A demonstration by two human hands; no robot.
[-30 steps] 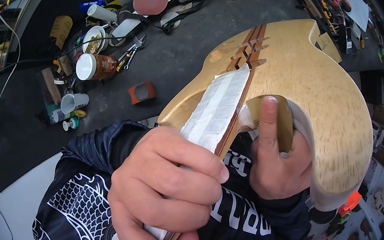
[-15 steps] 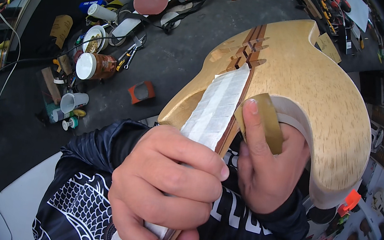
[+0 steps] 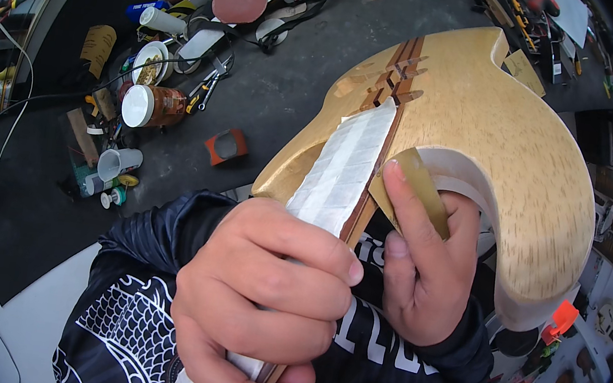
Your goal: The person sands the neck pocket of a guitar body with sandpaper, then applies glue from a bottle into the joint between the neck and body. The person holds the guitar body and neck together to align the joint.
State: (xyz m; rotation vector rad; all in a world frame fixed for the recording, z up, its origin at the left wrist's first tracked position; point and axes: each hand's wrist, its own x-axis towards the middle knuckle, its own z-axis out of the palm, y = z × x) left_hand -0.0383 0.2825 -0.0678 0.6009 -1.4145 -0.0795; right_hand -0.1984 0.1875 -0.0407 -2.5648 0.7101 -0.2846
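An unfinished electric guitar (image 3: 529,119) with a pale wood body leans across my lap and the table edge. Whitish masking tape (image 3: 342,161) covers its fingerboard. My left hand (image 3: 267,294) is wrapped round the taped neck, its fingers curled over the near side. Beside the neck, at the inner curve of the body's cutaway, my right hand (image 3: 430,272) holds a piece of tan sandpaper (image 3: 423,190). The index finger lies along the sheet, pressing it near the neck's side. Part of the right hand's other fingers is hidden behind the sheet and the guitar.
On the dark tabletop (image 3: 290,75) at the left lie a jar with a white lid (image 3: 152,107), a clear plastic cup (image 3: 118,163), wrenches (image 3: 213,88) and an orange-and-black block (image 3: 225,147). A round reddish sanding disc (image 3: 240,1) sits farther back. Tools crowd the far right.
My right hand and the sandpaper have shifted slightly left, closer along the neck's side. The guitar has tilted a little, and my left hand keeps its hold.
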